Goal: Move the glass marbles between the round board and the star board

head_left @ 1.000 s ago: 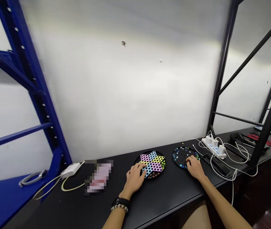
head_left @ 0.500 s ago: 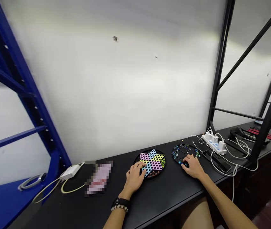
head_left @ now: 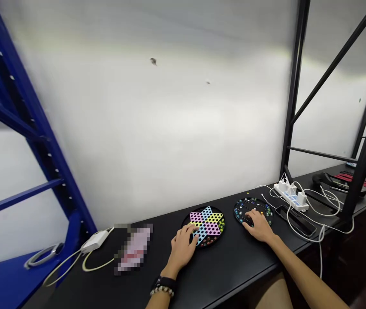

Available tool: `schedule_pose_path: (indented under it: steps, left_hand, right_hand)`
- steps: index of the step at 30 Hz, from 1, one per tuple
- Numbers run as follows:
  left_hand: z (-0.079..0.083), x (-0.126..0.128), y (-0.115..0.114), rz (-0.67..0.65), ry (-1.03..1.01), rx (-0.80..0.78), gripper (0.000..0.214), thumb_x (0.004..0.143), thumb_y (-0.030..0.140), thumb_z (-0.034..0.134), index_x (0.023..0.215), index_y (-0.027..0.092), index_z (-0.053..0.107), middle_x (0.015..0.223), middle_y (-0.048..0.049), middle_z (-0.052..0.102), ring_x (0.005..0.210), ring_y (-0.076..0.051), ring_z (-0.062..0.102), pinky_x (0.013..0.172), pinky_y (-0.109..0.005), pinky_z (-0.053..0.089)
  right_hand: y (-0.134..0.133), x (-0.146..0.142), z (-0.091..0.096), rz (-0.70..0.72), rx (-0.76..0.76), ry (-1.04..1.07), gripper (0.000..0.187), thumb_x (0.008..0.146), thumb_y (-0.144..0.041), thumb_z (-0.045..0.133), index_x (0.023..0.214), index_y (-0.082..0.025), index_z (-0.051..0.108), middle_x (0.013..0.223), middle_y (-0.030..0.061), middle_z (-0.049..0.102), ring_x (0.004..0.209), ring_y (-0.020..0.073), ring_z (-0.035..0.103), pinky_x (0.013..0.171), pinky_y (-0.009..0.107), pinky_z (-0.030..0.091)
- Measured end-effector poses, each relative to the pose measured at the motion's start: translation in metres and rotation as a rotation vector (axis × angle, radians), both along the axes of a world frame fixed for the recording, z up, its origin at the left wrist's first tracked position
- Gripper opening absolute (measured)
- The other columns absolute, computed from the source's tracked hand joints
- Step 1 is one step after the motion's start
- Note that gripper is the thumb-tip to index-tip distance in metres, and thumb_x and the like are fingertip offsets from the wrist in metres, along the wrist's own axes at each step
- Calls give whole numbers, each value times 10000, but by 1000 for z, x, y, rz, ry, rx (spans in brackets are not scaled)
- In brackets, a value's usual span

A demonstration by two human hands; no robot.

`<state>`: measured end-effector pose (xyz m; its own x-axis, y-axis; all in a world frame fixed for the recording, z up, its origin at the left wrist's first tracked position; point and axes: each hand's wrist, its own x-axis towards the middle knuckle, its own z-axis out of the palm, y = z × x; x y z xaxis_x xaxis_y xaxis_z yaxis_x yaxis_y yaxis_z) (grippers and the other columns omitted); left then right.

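A round Chinese checkers board point(head_left: 207, 218) lies on the black tabletop, its pastel star of pink, blue and yellow full of holes. Green and brown marbles sit in its rim compartments. My left hand point(head_left: 183, 246) rests at the board's near left edge, fingers stretched over the star and thumb apart. To the right is a round black tray point(head_left: 250, 206) with loose glass marbles, mostly blue and green. Over its near side my right hand point(head_left: 260, 226) reaches in, thumb and forefinger apart, with no marble visible between them. The undersides of the fingertips are hidden.
A white power strip point(head_left: 291, 196) with plugs and tangled cables stands at the right, beside a black phone point(head_left: 295, 220). A blurred pink packet point(head_left: 134, 249) and a white adapter point(head_left: 94, 241) lie left. Blue and black rack posts flank the table.
My right hand has shifted slightly left within the tray, its thumb and forefinger spreading apart. My left hand stays at the board. The whole view has tilted a little.
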<state>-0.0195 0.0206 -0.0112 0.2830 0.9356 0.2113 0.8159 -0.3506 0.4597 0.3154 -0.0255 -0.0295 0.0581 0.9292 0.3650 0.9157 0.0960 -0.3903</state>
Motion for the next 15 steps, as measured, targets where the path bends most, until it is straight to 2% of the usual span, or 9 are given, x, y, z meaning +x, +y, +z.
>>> schedule_pose_path:
  steps: [5, 9, 12, 15]
  left_hand:
    - [1, -1, -4, 1, 7, 22, 300, 929, 364, 409, 1130, 342, 631, 1336, -10, 581, 1277, -253, 485, 1062, -488, 367]
    - [2, -1, -6, 0, 1, 17, 295, 929, 360, 409, 1132, 337, 622, 1340, -13, 574, 1286, -250, 474, 1066, -492, 359]
    - [1, -1, -5, -10, -8, 17, 310, 934, 378, 401, 1152, 328, 615, 1342, -25, 569, 1287, -259, 464, 1066, -498, 354]
    - [1, -1, -5, -21, -25, 6, 324, 939, 379, 395, 1187, 333, 598, 1347, -28, 564, 1288, -260, 453, 1066, -514, 340]
  right_hand:
    - [12, -15, -2, 82, -33, 5, 192, 905, -314, 466, 909, -226, 636, 915, 47, 636, 880, 207, 600, 810, 325, 413]
    - [9, -15, -3, 74, -30, 109, 159, 879, -300, 490, 863, -219, 626, 850, 33, 628, 805, 190, 598, 744, 298, 416]
    - [3, -11, -3, 59, -27, 174, 155, 844, -310, 530, 932, -224, 625, 860, 22, 630, 805, 186, 600, 735, 292, 419]
    - [0, -9, -2, 55, -20, 187, 287, 795, -301, 577, 1069, -221, 605, 886, 18, 622, 790, 181, 592, 723, 289, 418]
